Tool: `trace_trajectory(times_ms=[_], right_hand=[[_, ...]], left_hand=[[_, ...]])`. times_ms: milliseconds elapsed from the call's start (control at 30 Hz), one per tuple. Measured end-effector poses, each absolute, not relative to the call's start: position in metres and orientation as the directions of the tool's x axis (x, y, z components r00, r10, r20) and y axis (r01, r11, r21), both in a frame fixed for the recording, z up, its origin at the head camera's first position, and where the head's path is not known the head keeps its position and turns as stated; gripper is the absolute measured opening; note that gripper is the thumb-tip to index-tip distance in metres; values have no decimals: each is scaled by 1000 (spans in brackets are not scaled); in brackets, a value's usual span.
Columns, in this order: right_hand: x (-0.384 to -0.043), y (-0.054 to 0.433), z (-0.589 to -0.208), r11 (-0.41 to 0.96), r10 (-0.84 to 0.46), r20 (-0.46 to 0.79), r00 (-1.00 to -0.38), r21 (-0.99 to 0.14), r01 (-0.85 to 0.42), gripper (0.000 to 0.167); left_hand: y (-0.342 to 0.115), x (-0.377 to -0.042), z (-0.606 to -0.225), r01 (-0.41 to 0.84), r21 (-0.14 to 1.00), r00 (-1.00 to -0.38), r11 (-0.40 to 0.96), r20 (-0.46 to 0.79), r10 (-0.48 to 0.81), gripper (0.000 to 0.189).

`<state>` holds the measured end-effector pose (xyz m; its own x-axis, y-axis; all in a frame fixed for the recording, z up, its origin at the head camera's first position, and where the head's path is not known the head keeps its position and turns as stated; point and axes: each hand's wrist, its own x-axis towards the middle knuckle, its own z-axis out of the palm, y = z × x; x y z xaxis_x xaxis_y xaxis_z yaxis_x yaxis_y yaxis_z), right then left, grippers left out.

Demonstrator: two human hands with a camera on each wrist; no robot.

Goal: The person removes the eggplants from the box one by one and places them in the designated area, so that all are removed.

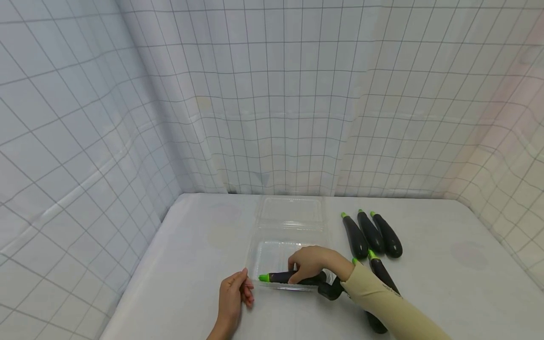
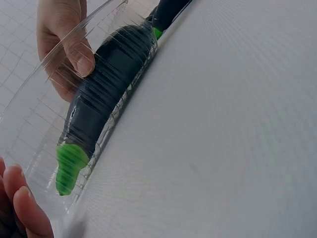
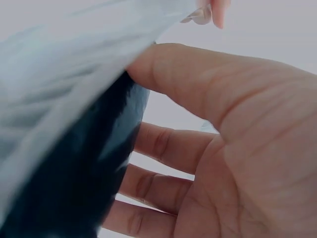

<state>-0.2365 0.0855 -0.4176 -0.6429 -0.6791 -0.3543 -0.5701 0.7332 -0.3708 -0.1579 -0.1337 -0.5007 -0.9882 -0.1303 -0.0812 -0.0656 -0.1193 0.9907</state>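
Note:
A clear plastic clamshell container (image 1: 272,252) stands mid-table, its lid (image 1: 291,211) folded back flat. Inside, along the near wall, lies a dark eggplant (image 1: 278,277) with a bright green stem end pointing left. My right hand (image 1: 312,262) grips that eggplant from above, thumb on the near side; the left wrist view shows the eggplant (image 2: 116,74) through the ribbed wall. At the near left corner my left hand (image 1: 233,293) pinches the container's rim, fingers curled outside it. The right wrist view shows the thumb and fingers around the eggplant (image 3: 74,173).
Three eggplants (image 1: 370,231) lie side by side at the back right. More eggplants (image 1: 382,274) lie beneath and beside the right forearm, partly hidden by the sleeve (image 1: 382,302). White grid-patterned curtains (image 1: 272,118) hang behind and at both sides of the white table (image 1: 204,236).

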Motion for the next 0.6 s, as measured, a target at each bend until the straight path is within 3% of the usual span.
trace_trajectory(times_ms=[600], right_hand=[[-239, 88, -418, 727, -686, -333, -648, -362, -584, 26]], left_hand=[[-132, -158, -502, -53, 991, -989, -122, -70, -134, 49]])
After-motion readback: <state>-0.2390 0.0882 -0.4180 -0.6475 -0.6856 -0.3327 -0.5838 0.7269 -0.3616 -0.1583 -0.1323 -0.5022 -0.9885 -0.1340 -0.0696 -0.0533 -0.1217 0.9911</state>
